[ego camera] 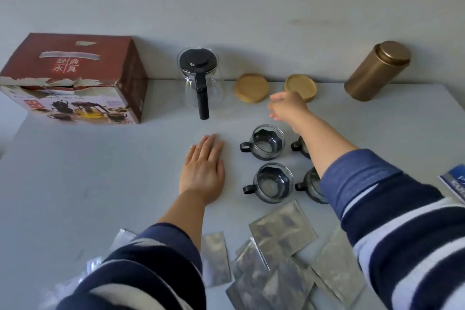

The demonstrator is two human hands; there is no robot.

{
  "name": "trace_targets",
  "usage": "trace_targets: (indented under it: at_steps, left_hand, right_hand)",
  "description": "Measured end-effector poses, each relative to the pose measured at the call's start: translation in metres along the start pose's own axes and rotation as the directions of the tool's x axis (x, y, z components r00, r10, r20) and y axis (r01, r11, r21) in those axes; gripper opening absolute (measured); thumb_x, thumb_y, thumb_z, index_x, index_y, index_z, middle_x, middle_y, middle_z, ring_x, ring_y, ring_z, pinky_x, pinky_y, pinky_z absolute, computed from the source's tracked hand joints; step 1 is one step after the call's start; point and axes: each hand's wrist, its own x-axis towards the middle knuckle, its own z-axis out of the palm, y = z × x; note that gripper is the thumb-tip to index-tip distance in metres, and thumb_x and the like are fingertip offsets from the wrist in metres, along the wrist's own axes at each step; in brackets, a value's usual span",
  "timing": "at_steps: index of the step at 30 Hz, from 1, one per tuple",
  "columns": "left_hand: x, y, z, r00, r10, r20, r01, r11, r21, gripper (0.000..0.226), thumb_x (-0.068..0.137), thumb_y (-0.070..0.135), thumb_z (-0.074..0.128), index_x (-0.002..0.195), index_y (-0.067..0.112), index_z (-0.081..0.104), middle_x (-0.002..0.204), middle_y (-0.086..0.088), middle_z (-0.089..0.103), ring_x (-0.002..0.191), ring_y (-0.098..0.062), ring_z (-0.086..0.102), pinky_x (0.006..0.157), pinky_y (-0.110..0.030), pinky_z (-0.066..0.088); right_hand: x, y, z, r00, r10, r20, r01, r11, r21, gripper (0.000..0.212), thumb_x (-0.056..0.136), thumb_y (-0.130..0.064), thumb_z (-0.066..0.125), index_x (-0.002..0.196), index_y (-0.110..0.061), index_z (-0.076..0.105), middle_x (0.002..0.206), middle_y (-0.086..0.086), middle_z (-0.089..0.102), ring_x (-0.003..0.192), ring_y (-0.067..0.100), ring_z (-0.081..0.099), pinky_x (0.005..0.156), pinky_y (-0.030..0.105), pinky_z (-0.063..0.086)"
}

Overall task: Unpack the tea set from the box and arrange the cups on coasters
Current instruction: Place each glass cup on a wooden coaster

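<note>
Several glass cups with black handles stand on the white table: one point(266, 142), one point(273, 182), and two more point(300, 147) point(313, 186) partly hidden behind my right forearm. Two stacks of wooden coasters point(251, 87) point(300, 85) lie at the back. My right hand point(286, 108) hovers in front of the right stack, fingers apart, holding nothing. My left hand point(203, 167) rests flat on the table, left of the cups. The red tea set box point(75, 78) sits at the far left with a torn edge. A glass teapot point(200, 78) with a black lid stands beside it.
A gold tin canister point(376, 72) stands at the back right against the wall. Several silver foil packets point(281, 246) lie scattered along the near edge. A blue packet point(455, 181) pokes in at the right edge.
</note>
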Motion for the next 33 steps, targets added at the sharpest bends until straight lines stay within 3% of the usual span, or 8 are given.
trace_targets:
  at_steps: [5,8,13,16,20,25,30,33]
  left_hand:
    - [0.002,-0.002,0.004,0.998,-0.006,-0.055,0.006,1.0,0.0,0.05,0.093,0.031,0.035,0.141,0.019,0.044,0.155,0.0,0.032,0.146,-0.016,0.021,0.121,-0.03,0.007]
    - [0.002,-0.003,0.005,0.997,-0.018,-0.069,0.017,1.0,-0.017,0.049,0.091,0.03,0.04,0.139,0.02,0.046,0.153,0.001,0.035,0.144,-0.015,0.024,0.12,-0.03,0.01]
    - [0.003,-0.003,0.003,0.998,-0.028,-0.059,0.027,1.0,-0.009,0.05,0.091,0.032,0.041,0.14,0.022,0.045,0.154,0.002,0.033,0.145,-0.013,0.023,0.121,-0.03,0.009]
    - [0.003,-0.003,0.003,0.998,-0.032,-0.054,0.031,0.999,-0.009,0.05,0.09,0.032,0.042,0.14,0.022,0.045,0.154,0.003,0.033,0.145,-0.012,0.022,0.121,-0.029,0.008]
    - [0.004,-0.003,0.002,0.998,-0.038,-0.057,0.037,0.999,-0.014,0.051,0.089,0.033,0.04,0.138,0.022,0.046,0.153,0.003,0.034,0.145,-0.012,0.023,0.12,-0.03,0.009]
    - [0.004,-0.002,0.001,0.998,-0.036,-0.057,0.035,0.999,-0.013,0.051,0.089,0.034,0.038,0.138,0.023,0.046,0.153,0.004,0.034,0.145,-0.012,0.023,0.12,-0.029,0.009]
    - [0.004,-0.001,0.0,0.998,-0.034,-0.055,0.034,0.999,-0.01,0.051,0.089,0.035,0.037,0.138,0.023,0.046,0.153,0.004,0.034,0.145,-0.012,0.023,0.12,-0.029,0.008]
    - [0.004,0.0,0.0,0.998,-0.035,-0.058,0.035,0.999,-0.01,0.051,0.088,0.035,0.038,0.137,0.024,0.046,0.153,0.004,0.034,0.145,-0.012,0.023,0.12,-0.029,0.009]
  right_hand:
    - [0.052,0.007,0.016,0.982,0.179,0.065,-0.189,0.961,0.2,0.035,0.091,-0.004,0.053,0.124,0.005,0.053,0.096,0.016,0.064,0.1,0.03,0.067,0.075,0.029,0.059]
    - [0.071,0.007,0.029,0.959,0.279,0.056,-0.281,0.892,0.354,0.016,0.097,-0.008,0.048,0.1,0.007,0.055,0.071,0.011,0.054,0.08,0.027,0.066,0.06,0.029,0.057]
    - [0.09,0.001,0.04,0.959,0.276,-0.066,-0.246,0.924,0.293,0.045,0.1,-0.027,0.046,0.061,-0.006,0.044,0.06,0.009,0.052,0.051,0.017,0.053,0.063,0.03,0.055]
    - [0.096,0.001,0.038,0.963,0.263,-0.066,-0.242,0.944,0.226,0.041,0.1,-0.028,0.045,0.069,-0.003,0.049,0.059,0.007,0.051,0.047,0.015,0.05,0.05,0.024,0.049]
    - [0.096,0.001,0.034,0.974,0.164,-0.155,-0.147,0.982,0.119,0.031,0.097,-0.023,0.049,0.118,-0.003,0.06,0.065,0.011,0.063,0.048,0.019,0.058,0.057,0.035,0.058]
    - [0.084,-0.004,0.029,0.978,0.09,-0.191,-0.082,0.995,0.05,0.026,0.097,-0.017,0.048,0.116,-0.004,0.061,0.087,0.02,0.072,0.062,0.029,0.068,0.063,0.044,0.061]
    - [0.066,-0.003,0.019,0.982,-0.03,-0.187,0.017,0.997,-0.072,0.02,0.097,-0.016,0.047,0.093,-0.008,0.064,0.079,0.022,0.072,0.068,0.034,0.072,0.067,0.047,0.061]
    - [0.051,0.005,0.012,0.992,-0.04,-0.118,0.029,0.995,-0.092,0.019,0.097,-0.018,0.049,0.104,-0.006,0.062,0.078,0.021,0.072,0.068,0.032,0.072,0.068,0.045,0.061]
